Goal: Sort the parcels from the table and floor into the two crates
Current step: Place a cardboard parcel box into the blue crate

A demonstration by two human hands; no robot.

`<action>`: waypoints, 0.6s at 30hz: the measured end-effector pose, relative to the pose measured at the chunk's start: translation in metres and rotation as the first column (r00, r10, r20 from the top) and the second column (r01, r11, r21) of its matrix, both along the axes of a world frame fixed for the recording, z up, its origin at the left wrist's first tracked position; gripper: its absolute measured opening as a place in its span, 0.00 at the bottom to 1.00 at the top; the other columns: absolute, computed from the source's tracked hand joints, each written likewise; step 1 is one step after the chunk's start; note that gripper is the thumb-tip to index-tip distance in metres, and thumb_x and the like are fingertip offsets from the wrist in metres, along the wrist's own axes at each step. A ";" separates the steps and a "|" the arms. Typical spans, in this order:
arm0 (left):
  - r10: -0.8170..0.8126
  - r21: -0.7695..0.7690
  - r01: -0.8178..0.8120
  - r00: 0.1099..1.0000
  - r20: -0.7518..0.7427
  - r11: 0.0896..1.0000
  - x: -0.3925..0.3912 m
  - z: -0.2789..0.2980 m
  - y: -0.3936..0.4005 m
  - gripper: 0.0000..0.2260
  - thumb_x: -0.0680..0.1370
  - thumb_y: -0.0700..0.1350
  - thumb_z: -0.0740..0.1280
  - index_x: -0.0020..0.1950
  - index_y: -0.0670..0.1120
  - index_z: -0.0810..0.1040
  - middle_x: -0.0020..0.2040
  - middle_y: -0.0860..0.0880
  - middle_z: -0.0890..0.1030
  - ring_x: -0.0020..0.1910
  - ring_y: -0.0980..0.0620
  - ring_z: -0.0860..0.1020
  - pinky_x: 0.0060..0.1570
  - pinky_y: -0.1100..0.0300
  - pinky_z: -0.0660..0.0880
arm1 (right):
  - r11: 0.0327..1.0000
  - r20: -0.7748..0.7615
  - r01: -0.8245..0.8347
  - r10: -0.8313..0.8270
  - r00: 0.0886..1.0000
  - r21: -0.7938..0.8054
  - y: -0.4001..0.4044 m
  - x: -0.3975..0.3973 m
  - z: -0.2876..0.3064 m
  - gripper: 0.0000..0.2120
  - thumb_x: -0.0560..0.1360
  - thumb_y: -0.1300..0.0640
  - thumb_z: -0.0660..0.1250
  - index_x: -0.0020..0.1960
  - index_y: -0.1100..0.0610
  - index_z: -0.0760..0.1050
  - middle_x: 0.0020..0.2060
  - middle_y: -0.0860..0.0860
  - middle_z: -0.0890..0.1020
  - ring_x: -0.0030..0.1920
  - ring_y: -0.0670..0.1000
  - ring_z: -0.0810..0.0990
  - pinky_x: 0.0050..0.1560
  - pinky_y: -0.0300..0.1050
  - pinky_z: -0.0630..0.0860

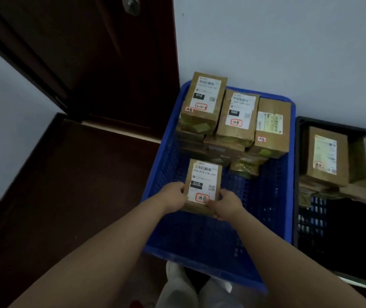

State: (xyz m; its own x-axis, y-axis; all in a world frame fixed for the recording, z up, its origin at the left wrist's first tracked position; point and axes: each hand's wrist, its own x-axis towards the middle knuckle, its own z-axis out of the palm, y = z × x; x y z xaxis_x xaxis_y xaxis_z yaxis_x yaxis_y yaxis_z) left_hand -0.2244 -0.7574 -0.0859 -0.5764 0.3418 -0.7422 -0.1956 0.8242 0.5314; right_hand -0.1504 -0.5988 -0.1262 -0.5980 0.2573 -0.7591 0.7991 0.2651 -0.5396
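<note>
Over the blue crate (162, 165) our left hand (174, 196) and right hand (227, 204) grip a parcel (203, 185) labelled "010"; its red stamp looks illegible.

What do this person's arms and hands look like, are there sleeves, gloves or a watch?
Both forearms are bare as far as the frame shows: no sleeves reach into view. The left hand and the right hand wear no gloves, and no watch, bracelet or ring can be made out at the wrists or fingers. Below the arms, light, whitish clothing shows at the legs.
</note>
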 end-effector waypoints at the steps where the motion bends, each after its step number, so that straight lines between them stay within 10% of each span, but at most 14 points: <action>1: 0.001 0.007 -0.001 1.000 0.003 1.000 -0.005 -0.011 0.000 0.14 0.80 0.44 0.62 0.65 0.44 0.75 0.59 0.46 0.78 0.50 0.50 0.77 0.41 0.61 0.72 | 1.000 -0.009 0.019 -0.019 1.000 0.013 -0.002 -0.005 -0.013 0.20 0.76 0.54 0.70 0.65 0.57 0.72 0.59 0.54 0.80 0.55 0.56 0.80 0.52 0.51 0.81; 18: 0.050 -0.140 -0.055 0.998 -0.041 0.989 -0.058 -0.239 0.011 0.22 0.80 0.43 0.60 0.74 0.42 0.64 0.72 0.40 0.66 0.68 0.44 0.69 0.71 0.53 0.65 | 0.996 -0.043 -0.042 0.039 0.998 -0.082 -0.027 -0.075 -0.223 0.27 0.76 0.62 0.69 0.72 0.57 0.65 0.66 0.53 0.75 0.65 0.52 0.74 0.56 0.34 0.68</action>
